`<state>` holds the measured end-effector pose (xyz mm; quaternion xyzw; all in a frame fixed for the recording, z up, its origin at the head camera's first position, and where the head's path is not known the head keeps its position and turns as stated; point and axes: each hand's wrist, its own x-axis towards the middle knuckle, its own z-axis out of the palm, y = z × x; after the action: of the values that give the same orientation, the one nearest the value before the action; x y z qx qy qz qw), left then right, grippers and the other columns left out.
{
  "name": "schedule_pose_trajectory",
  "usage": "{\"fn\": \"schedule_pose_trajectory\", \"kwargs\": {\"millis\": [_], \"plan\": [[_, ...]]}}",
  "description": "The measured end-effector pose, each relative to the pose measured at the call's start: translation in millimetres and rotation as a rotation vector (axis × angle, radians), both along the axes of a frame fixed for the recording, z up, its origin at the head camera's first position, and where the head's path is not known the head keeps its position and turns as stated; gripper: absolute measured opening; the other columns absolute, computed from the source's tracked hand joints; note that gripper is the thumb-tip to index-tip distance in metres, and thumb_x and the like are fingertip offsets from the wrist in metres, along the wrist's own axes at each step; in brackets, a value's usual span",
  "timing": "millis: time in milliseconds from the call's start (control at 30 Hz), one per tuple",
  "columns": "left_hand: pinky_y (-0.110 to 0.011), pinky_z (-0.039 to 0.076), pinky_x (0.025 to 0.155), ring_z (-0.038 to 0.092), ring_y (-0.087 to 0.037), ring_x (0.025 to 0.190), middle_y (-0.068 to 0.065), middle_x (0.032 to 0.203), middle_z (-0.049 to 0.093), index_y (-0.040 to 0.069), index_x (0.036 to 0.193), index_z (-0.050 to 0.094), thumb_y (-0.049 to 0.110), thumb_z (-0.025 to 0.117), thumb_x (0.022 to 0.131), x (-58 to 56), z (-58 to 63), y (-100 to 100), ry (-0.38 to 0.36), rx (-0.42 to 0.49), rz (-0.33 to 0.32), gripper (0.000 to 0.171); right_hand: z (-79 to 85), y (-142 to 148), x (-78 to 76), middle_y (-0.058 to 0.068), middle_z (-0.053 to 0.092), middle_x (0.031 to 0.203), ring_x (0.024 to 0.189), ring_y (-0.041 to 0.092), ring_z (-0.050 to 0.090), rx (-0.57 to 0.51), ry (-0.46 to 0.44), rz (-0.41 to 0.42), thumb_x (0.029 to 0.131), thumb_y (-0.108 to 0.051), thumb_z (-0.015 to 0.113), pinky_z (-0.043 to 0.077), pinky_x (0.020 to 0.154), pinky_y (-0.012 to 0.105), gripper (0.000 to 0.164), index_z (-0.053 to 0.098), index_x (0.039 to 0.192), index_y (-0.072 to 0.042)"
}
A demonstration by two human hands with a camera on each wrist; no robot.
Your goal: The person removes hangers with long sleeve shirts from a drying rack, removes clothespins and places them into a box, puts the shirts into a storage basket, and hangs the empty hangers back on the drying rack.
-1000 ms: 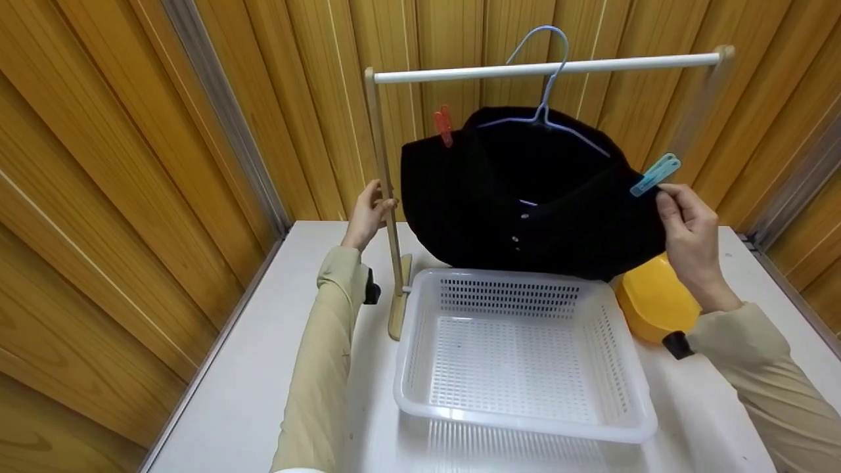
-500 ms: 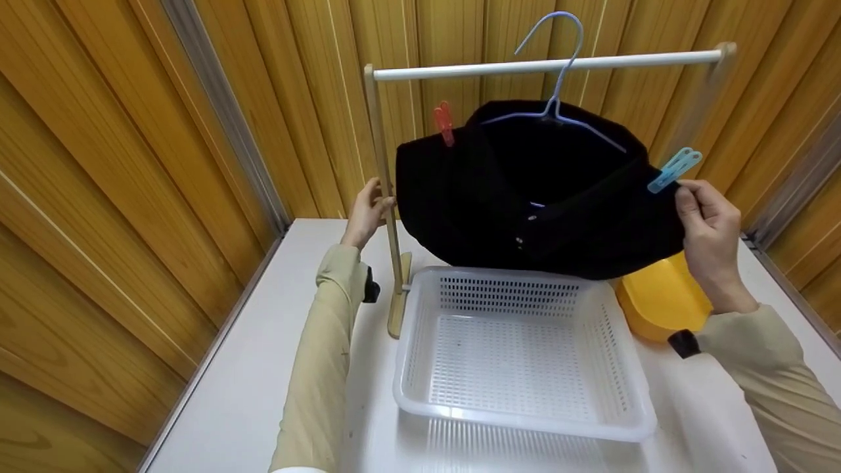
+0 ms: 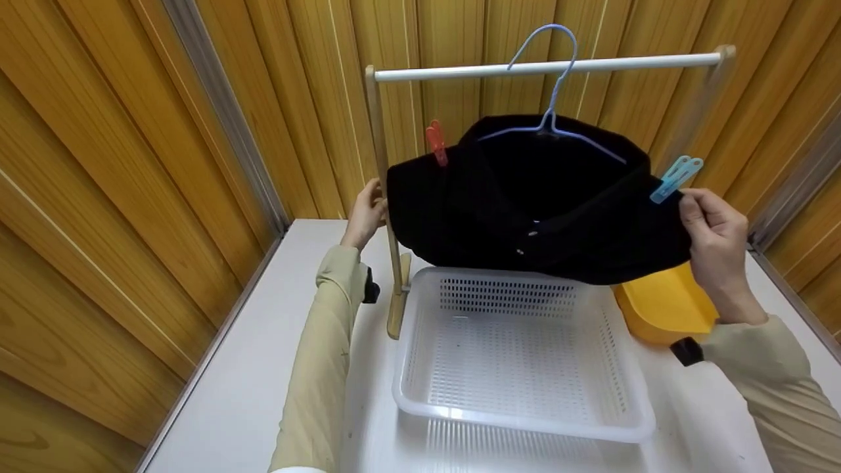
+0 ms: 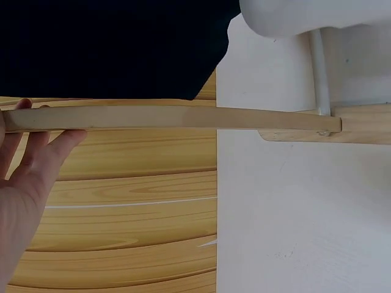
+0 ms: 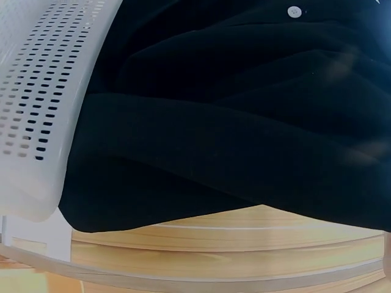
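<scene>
A black buttoned shirt (image 3: 460, 217) hangs on a blue wire hanger (image 3: 553, 98). The hanger's hook is at the rack's white bar (image 3: 447, 73), its tip level with the bar. A red clothespin (image 3: 436, 143) clips the shirt's left side and a light-blue clothespin (image 3: 677, 179) its right. With thumb and fingers, my right hand (image 3: 719, 243) pinches the cloth beside the blue clothespin. My left hand (image 3: 365, 213) holds the rack's wooden left post (image 4: 140, 117), its fingers curled behind it. Black cloth fills most of the right wrist view, where that hand barely shows.
Below the shirt, a white perforated basket (image 3: 525, 426) stands on the white table (image 3: 263, 368). A yellow container (image 3: 663, 309) sits right of the basket, partly hidden by the shirt. Wood-patterned walls (image 3: 447, 33) close off the back and sides.
My right hand has moved right, pulling the shirt's right side outward. The hanger's hook rose above the bar, then dropped again. The red clothespin sits lower and farther left. The left hand stays put.
</scene>
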<state>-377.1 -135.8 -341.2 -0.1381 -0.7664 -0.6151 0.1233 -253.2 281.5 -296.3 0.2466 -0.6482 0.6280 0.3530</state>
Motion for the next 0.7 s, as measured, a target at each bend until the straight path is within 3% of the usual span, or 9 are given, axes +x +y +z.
{"fn": "schedule_pose_trajectory", "kwargs": {"millis": [133,400,500,700], "plan": [[-0.031,0.038,0.051,0.043,-0.017,0.072,-0.006,0.090,0.042,0.014,0.102,0.037,-0.005,0.035,0.075,11.1,8.5,2,-0.039,0.033,-0.010,0.034,-2.0,0,2.0,0.018,0.041,0.059,0.051,0.015,0.036,-0.014,0.001,0.051,0.073,0.005,0.039,0.029,0.046,0.018,0.014,0.046,0.077,0.016],[-0.029,0.038,0.050,0.043,-0.016,0.074,-0.005,0.093,0.040,0.012,0.107,0.031,-0.002,0.037,0.075,2.5,2.4,1,-0.078,0.067,-0.008,0.036,-1.4,2,9.2,0.019,0.040,0.059,0.048,0.016,0.036,-0.091,-0.019,0.172,0.073,0.007,0.036,0.030,0.043,0.019,0.015,0.043,0.078,0.019],[-0.029,0.038,0.049,0.044,-0.016,0.073,-0.006,0.092,0.041,0.009,0.106,0.033,-0.003,0.038,0.074,4.7,4.1,2,-0.061,0.072,-0.007,0.035,-3.3,5,10.2,0.019,0.039,0.059,0.047,0.017,0.036,-0.106,-0.033,0.207,0.073,0.007,0.035,0.031,0.041,0.019,0.015,0.042,0.078,0.020],[-0.026,0.036,0.056,0.043,-0.015,0.075,-0.010,0.091,0.042,0.006,0.103,0.036,0.000,0.042,0.073,4.0,4.7,1,0.018,-0.013,0.006,0.031,-12.6,8,8.6,0.022,0.042,0.063,0.049,0.019,0.040,-0.108,-0.050,0.267,0.073,0.010,0.033,0.033,0.043,0.021,0.014,0.041,0.077,0.021]]}}
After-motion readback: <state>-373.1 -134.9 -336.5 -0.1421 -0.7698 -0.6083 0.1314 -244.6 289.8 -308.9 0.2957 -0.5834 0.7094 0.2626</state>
